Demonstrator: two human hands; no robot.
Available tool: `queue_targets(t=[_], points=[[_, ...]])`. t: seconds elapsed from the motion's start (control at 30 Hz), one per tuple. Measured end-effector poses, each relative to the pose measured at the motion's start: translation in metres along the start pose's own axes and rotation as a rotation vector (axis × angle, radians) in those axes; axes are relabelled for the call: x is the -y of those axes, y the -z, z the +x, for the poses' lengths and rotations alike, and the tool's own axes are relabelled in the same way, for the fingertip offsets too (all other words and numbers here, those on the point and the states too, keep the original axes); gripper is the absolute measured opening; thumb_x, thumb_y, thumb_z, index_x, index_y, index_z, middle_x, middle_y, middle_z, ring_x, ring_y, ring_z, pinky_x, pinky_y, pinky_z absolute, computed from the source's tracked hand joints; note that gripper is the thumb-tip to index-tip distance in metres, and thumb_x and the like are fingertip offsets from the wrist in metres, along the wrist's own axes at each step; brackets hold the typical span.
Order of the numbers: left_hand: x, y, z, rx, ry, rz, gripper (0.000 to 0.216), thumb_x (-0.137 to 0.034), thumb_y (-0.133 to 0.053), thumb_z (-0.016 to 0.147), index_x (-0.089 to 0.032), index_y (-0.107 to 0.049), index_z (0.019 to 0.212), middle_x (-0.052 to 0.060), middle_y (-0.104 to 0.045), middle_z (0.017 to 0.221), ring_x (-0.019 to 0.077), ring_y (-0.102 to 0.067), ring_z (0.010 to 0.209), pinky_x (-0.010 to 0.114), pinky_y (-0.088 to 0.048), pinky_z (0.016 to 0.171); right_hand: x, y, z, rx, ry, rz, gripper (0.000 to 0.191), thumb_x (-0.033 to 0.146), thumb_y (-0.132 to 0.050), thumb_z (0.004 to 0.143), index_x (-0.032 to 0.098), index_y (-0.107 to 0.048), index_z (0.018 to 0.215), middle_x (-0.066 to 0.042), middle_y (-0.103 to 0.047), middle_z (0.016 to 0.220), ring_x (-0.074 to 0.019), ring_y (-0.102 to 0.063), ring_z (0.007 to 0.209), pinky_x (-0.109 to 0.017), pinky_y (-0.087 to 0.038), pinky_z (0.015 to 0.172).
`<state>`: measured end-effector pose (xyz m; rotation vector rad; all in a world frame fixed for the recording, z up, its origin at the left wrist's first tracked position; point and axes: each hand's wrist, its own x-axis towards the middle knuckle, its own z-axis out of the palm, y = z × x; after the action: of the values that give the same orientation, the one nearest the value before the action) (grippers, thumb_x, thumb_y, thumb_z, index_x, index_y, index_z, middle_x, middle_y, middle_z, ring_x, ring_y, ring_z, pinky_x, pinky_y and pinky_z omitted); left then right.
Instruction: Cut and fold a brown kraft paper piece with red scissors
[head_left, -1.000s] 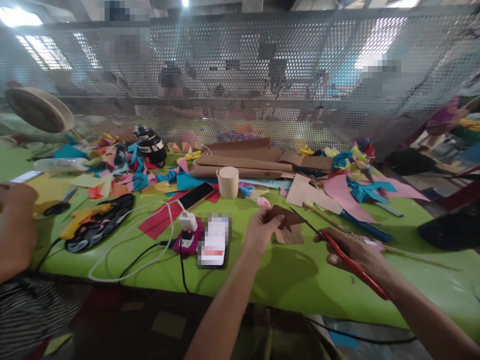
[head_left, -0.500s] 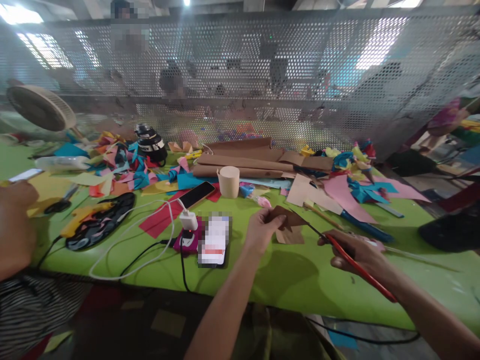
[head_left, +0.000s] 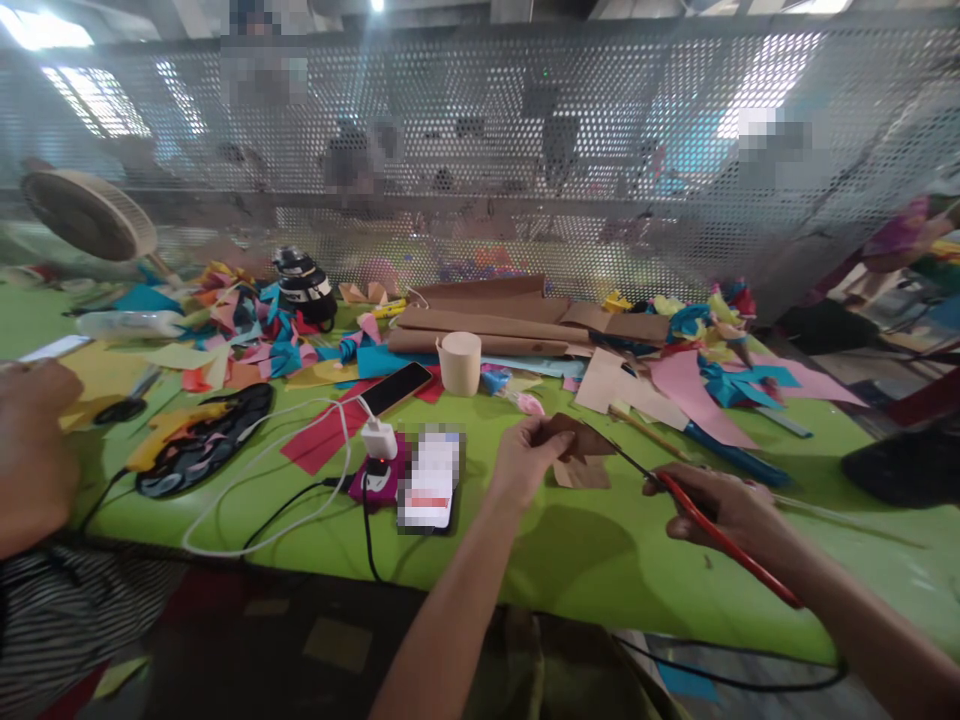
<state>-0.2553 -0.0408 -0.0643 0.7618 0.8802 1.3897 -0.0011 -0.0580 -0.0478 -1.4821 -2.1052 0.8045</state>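
Between the thumb and fingers of my left hand (head_left: pixel 529 460) is a small piece of brown paper (head_left: pixel 585 437), held above the table. My right hand (head_left: pixel 720 505) grips a pair of red-handled scissors (head_left: pixel 724 540). Their dark blades point left and meet the right edge of the brown paper; how far apart the blades are I cannot tell. Another brown paper scrap (head_left: pixel 583 473) shows just below the held piece. Left of my left forearm, a lit phone (head_left: pixel 431 480) lies on the green table (head_left: pixel 570 560).
A purple power strip (head_left: pixel 379 480) with a white charger stands beside the phone. Behind are a tape roll (head_left: pixel 460 363), a dark phone (head_left: pixel 396 388) and brown paper sheets (head_left: pixel 487 335). At left are a yellow glue gun (head_left: pixel 169 435) and another person's arm (head_left: pixel 34 455).
My right hand and the scissors have shifted very slightly right and down. My left hand keeps its hold on the brown paper in nearly the same spot.
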Motion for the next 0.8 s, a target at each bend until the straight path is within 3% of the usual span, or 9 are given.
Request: queue_targets(t=[0.3, 0.43, 0.57, 0.63, 0.7, 0.8], points=[[0.001, 0.001, -0.001, 0.008, -0.016, 0.066, 0.031, -0.036, -0.089, 0.06, -0.016, -0.074, 0.078, 0.001, -0.069, 0.068, 0.0121, -0.056, 0.059, 0.025, -0.043, 0.058, -0.004, 0.001, 0.002, 0.02, -0.07, 0.04, 0.049, 0.071, -0.073, 0.069, 0.026, -0.075, 0.089, 0.0, -0.069, 0.069, -0.0173, -0.054, 0.055, -0.028, -0.041, 0.048], [-0.001, 0.001, -0.001, 0.013, -0.026, 0.067, 0.035, -0.041, -0.088, 0.062, -0.016, -0.072, 0.08, 0.0, -0.067, 0.069, 0.0114, -0.053, 0.058, 0.024, -0.04, 0.056, -0.006, -0.001, 0.01, 0.045, -0.033, 0.035, 0.043, 0.066, -0.074, 0.073, 0.026, -0.076, 0.091, -0.002, -0.074, 0.074, -0.0201, -0.061, 0.057, -0.03, -0.047, 0.05], [-0.001, 0.002, 0.0, -0.009, -0.029, 0.031, 0.041, -0.048, -0.088, 0.064, -0.017, -0.073, 0.085, -0.002, -0.061, 0.064, 0.0101, -0.048, 0.055, 0.024, -0.037, 0.056, -0.006, -0.009, 0.034, -0.045, -0.022, -0.127, 0.036, 0.056, -0.065, 0.085, 0.024, -0.072, 0.101, -0.006, -0.079, 0.085, -0.0261, -0.07, 0.067, -0.034, -0.052, 0.059], [-0.001, 0.002, 0.0, -0.044, -0.022, 0.007, 0.044, -0.051, -0.088, 0.065, -0.017, -0.074, 0.089, -0.004, -0.059, 0.061, 0.0091, -0.046, 0.054, 0.024, -0.035, 0.055, -0.005, -0.017, 0.053, -0.111, -0.035, -0.267, 0.035, 0.045, -0.06, 0.09, 0.022, -0.068, 0.115, -0.008, -0.079, 0.088, -0.0278, -0.072, 0.074, -0.033, -0.051, 0.062], [-0.001, 0.002, 0.0, -0.103, -0.007, -0.027, 0.049, -0.053, -0.089, 0.064, -0.017, -0.075, 0.094, -0.003, -0.063, 0.064, 0.0082, -0.046, 0.053, 0.023, -0.034, 0.054, -0.004, -0.025, 0.073, -0.143, -0.044, -0.305, 0.039, 0.033, -0.06, 0.089, 0.021, -0.064, 0.126, -0.01, -0.078, 0.096, -0.0288, -0.073, 0.083, -0.033, -0.05, 0.067], [-0.002, 0.001, -0.001, -0.154, 0.024, -0.07, 0.057, -0.062, -0.088, 0.062, -0.016, -0.077, 0.095, 0.001, -0.071, 0.072, 0.0084, -0.049, 0.055, 0.022, -0.036, 0.054, 0.001, -0.036, 0.101, -0.166, -0.061, -0.322, 0.038, 0.028, -0.062, 0.087, 0.021, -0.065, 0.124, -0.011, -0.077, 0.099, -0.0286, -0.071, 0.086, -0.032, -0.046, 0.069]])
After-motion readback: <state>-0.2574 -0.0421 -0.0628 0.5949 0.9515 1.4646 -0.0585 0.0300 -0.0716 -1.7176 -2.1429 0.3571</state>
